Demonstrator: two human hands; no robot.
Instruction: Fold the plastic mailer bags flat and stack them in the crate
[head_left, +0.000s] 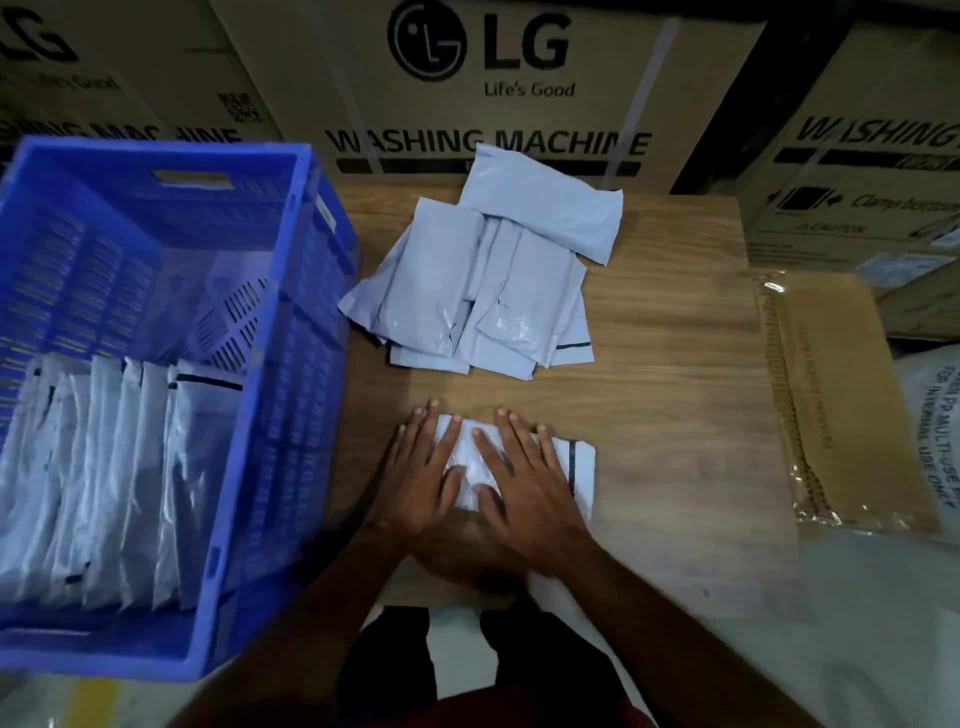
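A white mailer bag (582, 467) with a black strip lies folded on the wooden table (675, 395) near its front edge. My left hand (415, 467) and my right hand (524, 478) both press flat on it, fingers straight and spread, covering most of it. Farther back on the table lies a loose pile of several grey-white mailer bags (483, 280). At the left stands a blue plastic crate (291, 364); several folded bags (114, 478) stand on edge in a row in its near half.
Large cardboard washing-machine boxes (493, 93) wall off the back of the table. A flattened cardboard piece in clear wrap (841, 405) lies at the table's right edge, with a white sack (935, 431) beyond it. My legs show below the table's front edge.
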